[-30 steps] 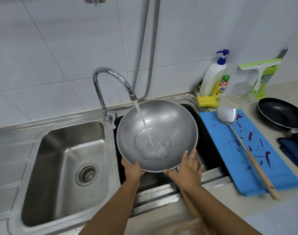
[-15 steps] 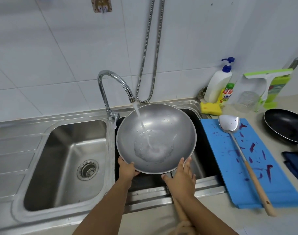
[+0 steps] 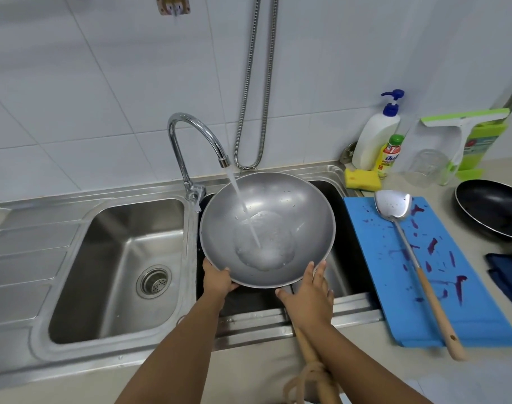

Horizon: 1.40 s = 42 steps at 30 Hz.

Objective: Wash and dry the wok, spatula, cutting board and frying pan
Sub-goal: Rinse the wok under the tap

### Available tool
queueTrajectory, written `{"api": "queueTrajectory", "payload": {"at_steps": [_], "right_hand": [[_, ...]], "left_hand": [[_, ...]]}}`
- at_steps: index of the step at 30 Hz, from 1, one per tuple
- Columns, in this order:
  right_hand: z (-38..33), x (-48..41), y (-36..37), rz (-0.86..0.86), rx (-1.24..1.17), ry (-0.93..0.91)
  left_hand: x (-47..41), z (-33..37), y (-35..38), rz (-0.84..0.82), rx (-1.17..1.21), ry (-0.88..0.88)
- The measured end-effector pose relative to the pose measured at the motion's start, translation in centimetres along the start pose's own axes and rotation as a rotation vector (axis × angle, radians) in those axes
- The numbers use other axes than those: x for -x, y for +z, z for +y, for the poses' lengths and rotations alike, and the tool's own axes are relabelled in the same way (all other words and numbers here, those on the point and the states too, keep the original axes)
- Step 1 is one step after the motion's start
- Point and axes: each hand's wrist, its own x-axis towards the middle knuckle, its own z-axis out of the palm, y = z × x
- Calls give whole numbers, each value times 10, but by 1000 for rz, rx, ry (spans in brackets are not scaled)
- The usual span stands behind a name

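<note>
One wide head-worn camera looks forward and down, close above left hand [image 3: 217, 279] and right hand [image 3: 307, 298] at the wok [image 3: 287, 208]; wall [image 3: 103, 83] beyond them.

Bright, even, cool white light, soft faint shadows, pale sheen on the wok [image 3: 281, 199] and the tap [image 3: 190, 123], deep shade in the right sink basin [image 3: 349, 228] beneath it, wide-angle bowing of the tiled wall [image 3: 103, 97] lines toward the edges, corners slightly soft
</note>
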Motion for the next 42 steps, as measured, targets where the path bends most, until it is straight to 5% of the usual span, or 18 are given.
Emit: {"api": "queueTrajectory", "payload": {"at_steps": [42], "right_hand": [[1,-1,3,12,-37,-22]], "left_hand": [[-7,-8,-6,-56,-12,-6]]}}
